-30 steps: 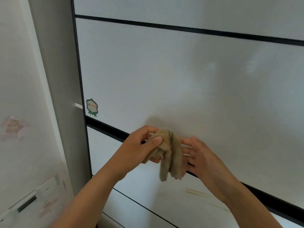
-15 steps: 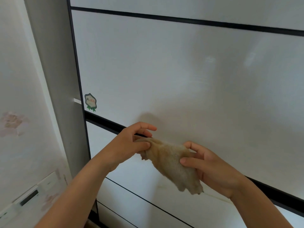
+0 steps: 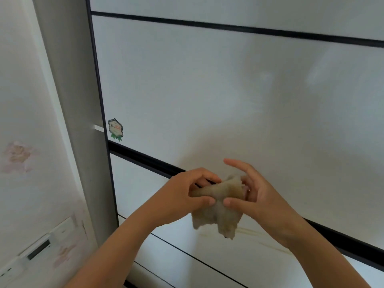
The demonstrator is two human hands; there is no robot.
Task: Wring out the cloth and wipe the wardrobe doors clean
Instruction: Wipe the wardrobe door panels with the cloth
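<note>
- Head view: the cloth (image 3: 218,213) is bunched between both hands, in the air just in front of the wardrobe door (image 3: 207,90). Can't tell if it touches the door.
- The left hand (image 3: 187,196) curls fingers and thumb round one twisted end.
- The right hand (image 3: 261,196) pinches the other side, thumb against the fingers behind, index finger lifted clear.
- My read: opposed grips suit twisting the cloth or refolding it into a pad before wiping.
- Edges: the black rail (image 3: 141,156) runs right behind the hands, with the sticker (image 3: 115,129) near the door's left edge. The side panel (image 3: 70,100) bounds strokes on the left.
- Room: a broad panel lies open above and to the right. The yellowish streaks (image 3: 259,235) below the cloth look like a likely target.
</note>
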